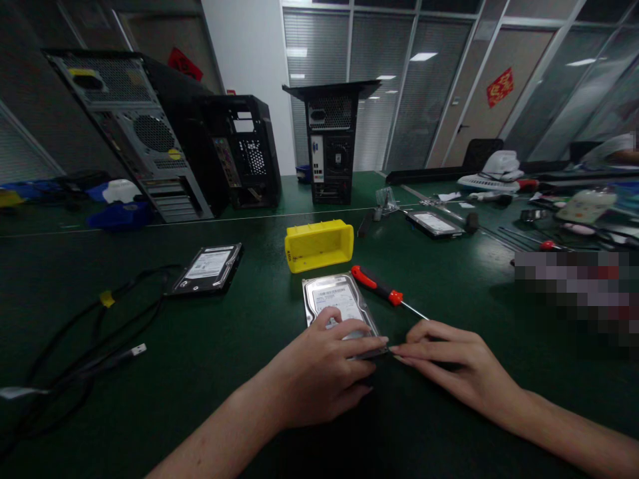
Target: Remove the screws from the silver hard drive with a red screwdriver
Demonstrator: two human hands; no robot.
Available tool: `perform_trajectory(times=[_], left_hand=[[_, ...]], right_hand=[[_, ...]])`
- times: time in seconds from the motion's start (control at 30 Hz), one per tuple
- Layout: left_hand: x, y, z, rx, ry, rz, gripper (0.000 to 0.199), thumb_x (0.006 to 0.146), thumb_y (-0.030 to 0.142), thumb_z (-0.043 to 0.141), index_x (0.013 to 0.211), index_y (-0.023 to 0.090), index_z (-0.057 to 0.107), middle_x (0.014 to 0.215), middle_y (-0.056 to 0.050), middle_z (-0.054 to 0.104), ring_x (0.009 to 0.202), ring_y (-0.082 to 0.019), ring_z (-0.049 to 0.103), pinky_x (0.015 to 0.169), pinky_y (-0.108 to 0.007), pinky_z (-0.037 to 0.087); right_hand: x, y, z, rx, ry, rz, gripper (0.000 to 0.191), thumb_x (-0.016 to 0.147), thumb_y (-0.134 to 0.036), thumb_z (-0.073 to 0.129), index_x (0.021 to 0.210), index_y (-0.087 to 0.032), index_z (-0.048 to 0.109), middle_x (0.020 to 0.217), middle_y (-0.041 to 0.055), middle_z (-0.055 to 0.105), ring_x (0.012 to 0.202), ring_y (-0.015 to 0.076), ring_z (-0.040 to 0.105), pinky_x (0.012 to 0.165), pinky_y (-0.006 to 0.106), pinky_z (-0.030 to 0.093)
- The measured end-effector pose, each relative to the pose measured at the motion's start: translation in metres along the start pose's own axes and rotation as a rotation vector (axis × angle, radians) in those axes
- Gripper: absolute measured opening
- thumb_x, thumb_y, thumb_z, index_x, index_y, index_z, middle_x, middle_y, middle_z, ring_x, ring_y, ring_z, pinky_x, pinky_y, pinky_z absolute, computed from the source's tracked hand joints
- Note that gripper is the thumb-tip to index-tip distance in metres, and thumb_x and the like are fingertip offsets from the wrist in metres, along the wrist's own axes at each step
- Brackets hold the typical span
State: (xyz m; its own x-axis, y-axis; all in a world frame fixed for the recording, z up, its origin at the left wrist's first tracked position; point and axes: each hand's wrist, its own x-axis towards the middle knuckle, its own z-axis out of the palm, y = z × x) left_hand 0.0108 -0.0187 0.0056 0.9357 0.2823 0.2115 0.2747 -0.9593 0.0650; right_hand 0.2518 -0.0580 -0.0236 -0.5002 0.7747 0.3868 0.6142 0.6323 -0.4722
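A silver hard drive (335,296) lies label up on the green table in front of me. My left hand (334,372) is laid over its near half, fingers curled across it and holding it. At the drive's near right corner, the fingertips of my right hand (454,359) are pinched together. Whatever they pinch, if anything, is too small to make out. Just beyond my right hand, a red and black screwdriver (378,286) rests with its shaft pointing toward that hand. A yellow plastic bin (319,247) lies on its side behind the drive, its opening facing me.
Another hard drive (206,268) lies to the left, beside black cables (94,326) with a USB plug (138,349). A third drive (433,223) is at the back right. Computer cases (331,143) stand along the back. Tools and parts clutter the right side.
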Motion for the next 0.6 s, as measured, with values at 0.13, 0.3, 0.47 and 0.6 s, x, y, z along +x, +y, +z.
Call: perform_trajectory(times=[0.13,0.3,0.47,0.6], left_hand=[[-0.002,-0.006,-0.006,-0.099,-0.019,-0.010,0.013,0.087,0.027,0.056,0.097,0.024,0.065,0.132,0.002,0.054,0.121,-0.021,0.045,0.094,-0.040,0.025],[-0.006,-0.013,-0.018,-0.229,0.062,-0.126,0.008,0.085,0.024,0.058,0.082,0.024,0.066,0.110,0.005,0.067,0.114,-0.019,0.049,0.094,-0.039,0.020],[-0.004,-0.015,-0.022,-0.300,0.258,-0.405,0.029,0.086,0.027,0.055,0.059,0.017,0.059,0.076,0.003,0.067,0.081,-0.014,0.058,0.083,-0.033,0.030],[-0.002,-0.019,-0.022,-0.486,0.439,-0.648,0.045,0.089,0.029,0.046,0.046,0.016,0.047,0.056,0.002,0.053,0.060,-0.011,0.051,0.064,-0.025,0.036]], right_hand=[[0.009,-0.001,0.005,0.212,0.012,0.202,0.023,0.087,-0.031,0.054,0.095,-0.022,0.073,0.083,0.0054,0.060,0.074,0.0128,0.059,0.062,0.023,0.046],[0.014,0.001,0.010,0.260,-0.070,0.290,0.027,0.086,-0.038,0.054,0.098,-0.024,0.073,0.085,0.0069,0.058,0.078,0.0156,0.057,0.066,0.027,0.045],[0.016,-0.001,0.011,0.280,-0.079,0.276,0.025,0.087,-0.035,0.053,0.102,-0.026,0.072,0.089,0.0063,0.058,0.081,0.0145,0.057,0.070,0.027,0.043],[0.015,-0.003,0.011,0.285,-0.075,0.248,0.025,0.087,-0.033,0.054,0.102,-0.025,0.071,0.089,0.0057,0.058,0.080,0.0131,0.056,0.068,0.026,0.043]])
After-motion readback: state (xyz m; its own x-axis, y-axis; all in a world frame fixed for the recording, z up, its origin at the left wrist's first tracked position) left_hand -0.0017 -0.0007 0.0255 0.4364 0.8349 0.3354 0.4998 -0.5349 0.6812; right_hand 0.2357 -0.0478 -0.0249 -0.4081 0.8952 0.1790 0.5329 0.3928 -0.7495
